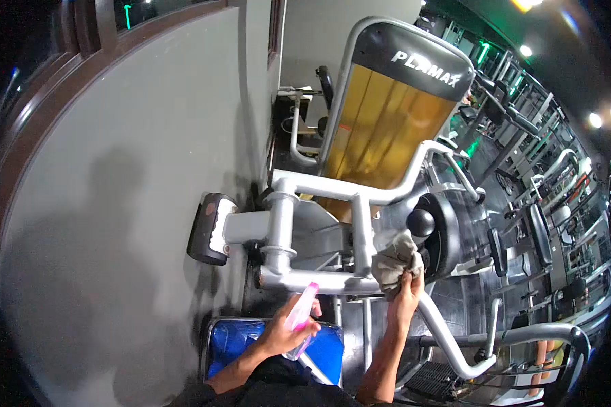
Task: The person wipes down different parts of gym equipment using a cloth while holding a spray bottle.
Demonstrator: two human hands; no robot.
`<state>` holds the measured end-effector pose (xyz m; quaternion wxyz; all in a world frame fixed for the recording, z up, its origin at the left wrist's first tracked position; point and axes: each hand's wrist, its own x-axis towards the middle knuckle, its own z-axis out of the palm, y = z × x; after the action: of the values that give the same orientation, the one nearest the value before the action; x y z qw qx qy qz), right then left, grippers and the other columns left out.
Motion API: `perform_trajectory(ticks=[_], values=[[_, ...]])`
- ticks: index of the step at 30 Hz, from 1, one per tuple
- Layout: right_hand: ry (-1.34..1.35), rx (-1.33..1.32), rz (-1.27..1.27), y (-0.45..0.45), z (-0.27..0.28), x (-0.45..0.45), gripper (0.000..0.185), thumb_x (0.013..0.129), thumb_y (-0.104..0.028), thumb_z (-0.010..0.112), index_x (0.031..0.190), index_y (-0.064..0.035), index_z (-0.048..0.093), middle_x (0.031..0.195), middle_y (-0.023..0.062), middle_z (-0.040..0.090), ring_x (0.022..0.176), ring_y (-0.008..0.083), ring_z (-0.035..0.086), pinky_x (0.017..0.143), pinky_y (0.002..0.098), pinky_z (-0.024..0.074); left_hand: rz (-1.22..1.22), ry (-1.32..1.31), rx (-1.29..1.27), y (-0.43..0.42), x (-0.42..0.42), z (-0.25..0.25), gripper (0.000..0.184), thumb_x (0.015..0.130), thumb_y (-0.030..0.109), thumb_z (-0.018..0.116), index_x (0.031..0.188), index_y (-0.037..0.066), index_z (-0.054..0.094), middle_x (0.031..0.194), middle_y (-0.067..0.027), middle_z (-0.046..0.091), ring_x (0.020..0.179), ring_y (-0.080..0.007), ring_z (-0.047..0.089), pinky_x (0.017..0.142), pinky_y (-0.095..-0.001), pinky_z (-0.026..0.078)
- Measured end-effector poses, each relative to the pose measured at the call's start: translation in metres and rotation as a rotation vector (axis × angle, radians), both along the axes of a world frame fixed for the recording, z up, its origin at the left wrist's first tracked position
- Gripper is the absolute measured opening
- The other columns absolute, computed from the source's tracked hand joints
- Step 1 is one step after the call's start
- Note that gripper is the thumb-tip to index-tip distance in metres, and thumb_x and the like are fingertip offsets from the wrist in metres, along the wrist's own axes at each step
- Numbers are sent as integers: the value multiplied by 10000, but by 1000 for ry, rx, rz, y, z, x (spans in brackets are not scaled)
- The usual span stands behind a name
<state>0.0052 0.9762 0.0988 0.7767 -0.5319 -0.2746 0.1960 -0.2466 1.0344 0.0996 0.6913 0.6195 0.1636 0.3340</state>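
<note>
My left hand is wrapped round a spray bottle with a pink top and a clear body showing pink near its base. It is held above a blue padded seat. My right hand grips a crumpled light grey cloth. The cloth lies against the silver frame of a gym machine, just below a black ball-shaped knob. Whether the cloth also touches the black round pad behind it, I cannot tell.
A tall machine cover marked PLAMAX stands ahead, with a gold panel. A black roller pad sticks out near the grey wall on the left. Silver bent bars reach across at the lower right. Other gym machines fill the right side.
</note>
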Motion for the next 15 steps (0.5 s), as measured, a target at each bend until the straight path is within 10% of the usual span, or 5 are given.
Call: perform_trajectory(ticks=[15], values=[[146, -13, -143, -93, -15, 23, 379, 961, -111, 444, 1321, 3, 403, 1246, 100, 503, 1118, 177, 496, 950, 317, 399, 200, -40, -157, -7, 63, -18, 330, 885, 101, 605, 1163, 21, 446, 835, -42, 552, 556, -81, 549, 480, -235, 469]])
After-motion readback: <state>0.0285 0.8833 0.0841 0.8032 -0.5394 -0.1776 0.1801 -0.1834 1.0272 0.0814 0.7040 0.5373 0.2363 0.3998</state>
